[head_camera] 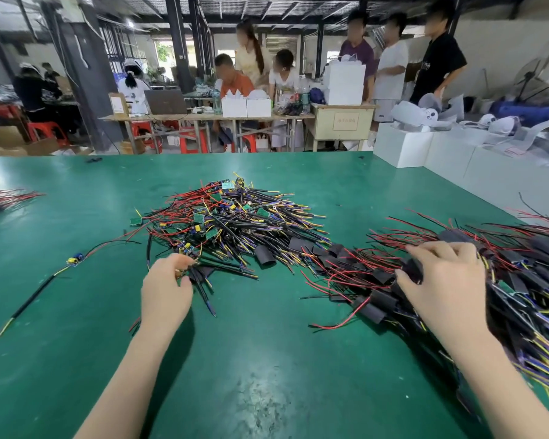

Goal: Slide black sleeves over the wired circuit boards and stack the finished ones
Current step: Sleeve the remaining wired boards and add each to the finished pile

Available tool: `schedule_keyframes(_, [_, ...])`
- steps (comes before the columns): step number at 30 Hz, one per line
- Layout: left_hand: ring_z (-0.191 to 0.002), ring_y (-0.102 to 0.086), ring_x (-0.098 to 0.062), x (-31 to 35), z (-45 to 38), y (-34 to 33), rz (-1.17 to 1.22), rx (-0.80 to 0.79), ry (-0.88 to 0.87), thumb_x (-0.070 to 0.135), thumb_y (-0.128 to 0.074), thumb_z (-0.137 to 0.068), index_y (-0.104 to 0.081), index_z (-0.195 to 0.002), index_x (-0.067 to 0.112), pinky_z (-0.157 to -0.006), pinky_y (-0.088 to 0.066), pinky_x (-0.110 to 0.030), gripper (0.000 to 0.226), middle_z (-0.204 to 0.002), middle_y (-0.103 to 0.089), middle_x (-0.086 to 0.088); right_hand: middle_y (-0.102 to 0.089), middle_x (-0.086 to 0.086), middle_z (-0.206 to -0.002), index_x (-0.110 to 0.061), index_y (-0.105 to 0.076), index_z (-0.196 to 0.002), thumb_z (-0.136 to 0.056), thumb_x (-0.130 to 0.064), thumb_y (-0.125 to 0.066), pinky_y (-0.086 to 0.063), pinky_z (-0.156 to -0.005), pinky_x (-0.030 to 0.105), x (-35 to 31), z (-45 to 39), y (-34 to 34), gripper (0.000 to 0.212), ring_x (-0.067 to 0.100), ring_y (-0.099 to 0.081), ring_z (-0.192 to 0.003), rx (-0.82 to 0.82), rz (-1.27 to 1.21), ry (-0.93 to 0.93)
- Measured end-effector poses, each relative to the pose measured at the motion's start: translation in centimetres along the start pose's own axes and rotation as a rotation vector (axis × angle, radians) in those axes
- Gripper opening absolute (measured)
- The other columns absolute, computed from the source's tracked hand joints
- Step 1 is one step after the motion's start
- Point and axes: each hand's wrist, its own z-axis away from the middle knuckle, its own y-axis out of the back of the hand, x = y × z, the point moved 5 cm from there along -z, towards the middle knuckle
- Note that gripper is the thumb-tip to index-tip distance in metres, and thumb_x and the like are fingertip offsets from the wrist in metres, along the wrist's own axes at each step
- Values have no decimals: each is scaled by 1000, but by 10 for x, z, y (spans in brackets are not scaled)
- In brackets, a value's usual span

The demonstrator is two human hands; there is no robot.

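Fingers of the left hand point(167, 288) curl around a wired board and its black leads at the near edge of the central heap, while the right hand point(441, 286) pinches a black sleeve point(413, 270) against the stack of finished ones point(520, 289) at the right. Both forearms reach out over the green table point(267, 359).

Just beyond the left hand lies the heap of unsleeved circuit boards point(229, 217), a tangle of green boards with red, black, yellow and purple wires. Loose black sleeves point(265, 256) lie between that heap and the finished stack, and a single bare board point(75, 260) with a long lead lies apart at the left. Another small bundle of sleeved pieces point(0, 199) sits at the far left edge.

By the look of it, the job is well past halfway: the finished stack at the right is larger than the heap left to do, but many boards remain bare.

White boxes point(425, 147) line the far right of the table. Beyond it, several people point(390, 61) gather at a desk point(343, 122) whose front bears a label too blurred to read. No brand name can be made out anywhere.
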Motion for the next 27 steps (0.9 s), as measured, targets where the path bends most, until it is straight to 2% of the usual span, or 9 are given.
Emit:
schedule_keyframes(4, [-117, -44, -38, -10, 4, -9, -371, -105, 31, 7, -62, -88, -53, -132, 13, -93, -40, -44, 45, -125, -53, -20, -69, 8, -91, -12, -76, -91, -71, -24, -80, -48, -74, 44, -59, -8, -5, 23, 37, -56, -88, -56, -136, 173])
schedule_keyframes(7, [-118, -42, -39, -15, 2, -8, -319, -132, 63, -1, -58, -89, -49, -137, 7, -87, -41, -45, 49, -122, -52, -24, -69, 4, -90, -20, -75, -91, -79, -31, -69, -45, -75, 38, -109, -18, -24, 17, 31, -58, -90, -212, -229, 280])
schedule_keyframes(11, [-105, -52, -40, -18, -1, -2, -298, -111, 78, -10, -52, -83, -61, -117, 1, -85, -40, -41, 37, -111, -59, -24, -63, 8, -97, -15, -71, -97, -88, -34, -55, -45, -78, 34, -164, -29, -73, 26, 28, -57, -98, -468, -250, 311])
schedule_keyframes(13, [-94, -53, -35, -22, -2, 3, -320, -115, 131, -5, -53, -82, -63, -104, 6, -77, -40, -37, 27, -106, -62, -18, -59, 11, -88, -6, -66, -85, -90, -34, -54, -43, -71, 32, -179, -33, -97, 30, 30, -56, -89, -559, -254, 248])
schedule_keyframes(15, [-88, -51, -31, -24, -2, 8, -416, -130, 189, 4, -53, -82, -61, -97, 13, -70, -39, -33, 19, -102, -61, -11, -53, 13, -81, -8, -53, -76, -91, -37, -55, -43, -68, 31, -189, -35, -116, 33, 30, -55, -82, -618, -234, 203])
schedule_keyframes(17, [-95, -52, -32, -20, 0, 11, -501, -121, 189, 16, -56, -84, -59, -100, 12, -70, -41, -34, 16, -102, -59, -11, -58, 16, -90, -10, -50, -79, -90, -39, -57, -45, -70, 32, -193, -35, -130, 31, 31, -59, -86, -646, -197, 171])
schedule_keyframes(21, [-110, -49, -35, -17, 0, 6, -535, -105, 130, 33, -61, -91, -52, -112, 6, -77, -48, -42, 36, -112, -54, -15, -60, 15, -107, -5, -62, -95, -88, -32, -63, -47, -74, 35, -194, -32, -143, 28, 33, -61, -100, -647, -130, 157])
schedule_keyframes(24, [-99, -52, -34, -24, -5, 0, -489, -125, 96, 21, -59, -94, -61, -102, 4, -73, -48, -40, 20, -101, -57, -14, -58, 14, -111, -2, -62, -103, -87, -23, -63, -44, -70, 34, -195, -32, -146, 26, 33, -60, -100, -662, -116, 139])
schedule_keyframes(27, [-91, -59, -33, -27, -9, -4, -245, -102, 100, 19, -66, -89, -68, -93, 5, -75, -45, -34, 15, -93, -67, -12, -59, 15, -112, -1, -59, -108, -87, -16, -63, -46, -71, 35, -197, -32, -147, 26, 33, -59, -103, -710, -89, 97])
